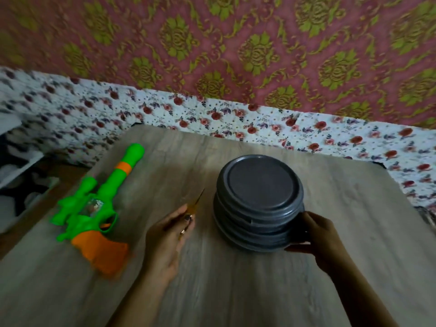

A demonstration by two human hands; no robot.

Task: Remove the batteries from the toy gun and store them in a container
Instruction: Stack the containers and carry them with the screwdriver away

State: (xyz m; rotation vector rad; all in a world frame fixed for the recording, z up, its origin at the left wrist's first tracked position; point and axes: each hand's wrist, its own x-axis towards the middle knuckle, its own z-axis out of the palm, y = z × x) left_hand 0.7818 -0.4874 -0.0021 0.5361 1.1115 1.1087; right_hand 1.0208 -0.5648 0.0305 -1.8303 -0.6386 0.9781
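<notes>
A green and orange toy gun lies flat on the left part of the wooden table, barrel pointing away from me. A round dark grey container with its lid on stands in the middle of the table. My right hand grips the container's near right side. My left hand rests between the gun and the container and holds a thin screwdriver with a yellow handle, tip pointing away. No batteries are visible.
A floral cloth runs behind the table below a pink and green patterned wall. White shelving with dark items sits off the table's left edge. The table's far right corner lies near the cloth.
</notes>
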